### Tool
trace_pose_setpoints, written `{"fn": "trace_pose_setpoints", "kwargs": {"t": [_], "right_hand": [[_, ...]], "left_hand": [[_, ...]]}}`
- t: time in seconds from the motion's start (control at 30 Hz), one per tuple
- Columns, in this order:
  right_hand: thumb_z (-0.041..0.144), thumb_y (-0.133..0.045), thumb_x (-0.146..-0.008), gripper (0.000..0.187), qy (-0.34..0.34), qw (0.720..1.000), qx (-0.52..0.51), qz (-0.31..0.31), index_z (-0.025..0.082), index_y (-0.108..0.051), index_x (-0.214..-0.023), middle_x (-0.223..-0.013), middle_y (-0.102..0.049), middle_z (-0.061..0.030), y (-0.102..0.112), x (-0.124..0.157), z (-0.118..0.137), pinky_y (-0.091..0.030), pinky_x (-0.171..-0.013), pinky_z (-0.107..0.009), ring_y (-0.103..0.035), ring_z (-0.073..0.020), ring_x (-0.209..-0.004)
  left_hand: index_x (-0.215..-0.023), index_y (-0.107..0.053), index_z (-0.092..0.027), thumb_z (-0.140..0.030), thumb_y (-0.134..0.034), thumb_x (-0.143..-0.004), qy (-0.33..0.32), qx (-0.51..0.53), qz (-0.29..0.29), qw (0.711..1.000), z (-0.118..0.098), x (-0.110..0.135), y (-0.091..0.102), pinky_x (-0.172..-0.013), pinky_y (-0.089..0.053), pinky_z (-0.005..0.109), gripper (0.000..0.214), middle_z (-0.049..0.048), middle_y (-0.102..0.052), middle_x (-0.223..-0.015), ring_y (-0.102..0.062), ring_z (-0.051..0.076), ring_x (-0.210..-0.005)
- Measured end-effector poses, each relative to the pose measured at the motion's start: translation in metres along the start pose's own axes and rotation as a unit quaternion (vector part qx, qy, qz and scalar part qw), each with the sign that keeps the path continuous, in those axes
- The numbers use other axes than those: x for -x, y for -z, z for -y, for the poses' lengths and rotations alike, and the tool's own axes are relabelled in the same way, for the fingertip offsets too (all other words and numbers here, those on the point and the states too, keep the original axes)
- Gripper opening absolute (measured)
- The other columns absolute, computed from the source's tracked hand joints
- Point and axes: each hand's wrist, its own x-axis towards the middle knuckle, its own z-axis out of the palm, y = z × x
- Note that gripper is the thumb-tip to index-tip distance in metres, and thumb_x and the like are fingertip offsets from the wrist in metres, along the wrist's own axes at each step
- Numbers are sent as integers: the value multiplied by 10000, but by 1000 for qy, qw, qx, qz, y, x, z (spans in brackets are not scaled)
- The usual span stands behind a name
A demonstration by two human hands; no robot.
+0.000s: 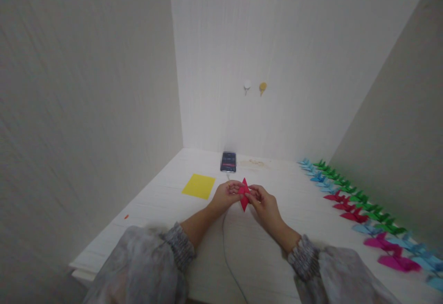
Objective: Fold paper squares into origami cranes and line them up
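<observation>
A small red sheet of origami paper, folded into a narrow diamond (pixel 244 204), is held upright over the table between both hands. My left hand (pixel 224 196) pinches its left side between thumb and fingers. My right hand (pixel 265 202) grips the right side in the same way, with the thumb on the near face. The diamond's top and bottom points stick out past the fingers; its middle edges are partly covered. To the left of my left hand lies a flat yellow square of paper (pixel 198 186).
A phone (pixel 229 162) lies near the back wall, its cable (pixel 224 244) running toward me under the hands. Rows of folded paper cranes (pixel 356 215) in green, blue, red and pink line the right side. Two hooks (pixel 263 86) are on the wall. A small orange scrap (pixel 126 217) lies left.
</observation>
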Motion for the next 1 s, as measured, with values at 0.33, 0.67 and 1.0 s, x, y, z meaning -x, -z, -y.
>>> {"fn": "trace_pose_setpoints", "kwargs": {"t": [0.33, 0.67, 1.0], "right_hand": [[275, -461, -779, 209, 32, 994, 98, -39, 197, -503, -969, -528, -535, 27, 0, 2, 13, -366, -465, -235, -516, -138, -473], [292, -460, -774, 184, 5, 999, 38, -19, 181, -514, -912, -765, -609, -43, 2, -1, 10, -442, -568, -258, -575, -164, -662], [239, -442, -794, 164, 166, 970, 178, -10, 185, -565, -887, -813, -590, -67, 10, -3, 13, -445, -689, -308, -549, -176, -744]], "left_hand": [[-938, -469, -136, -265, -606, -666, -12, 18, -7, 1000, 2, 2, -5, -648, -466, 262, 330, 32, -615, -727, -589, 127, -661], [-926, -354, -174, -283, -595, -674, -22, 29, 14, 999, -2, 4, -7, -605, -465, 271, 365, 15, -619, -682, -593, 129, -604], [-919, -360, -175, -228, -590, -667, -10, 12, 15, 1000, 4, 3, -6, -575, -445, 244, 345, 2, -597, -692, -572, 113, -599]]}}
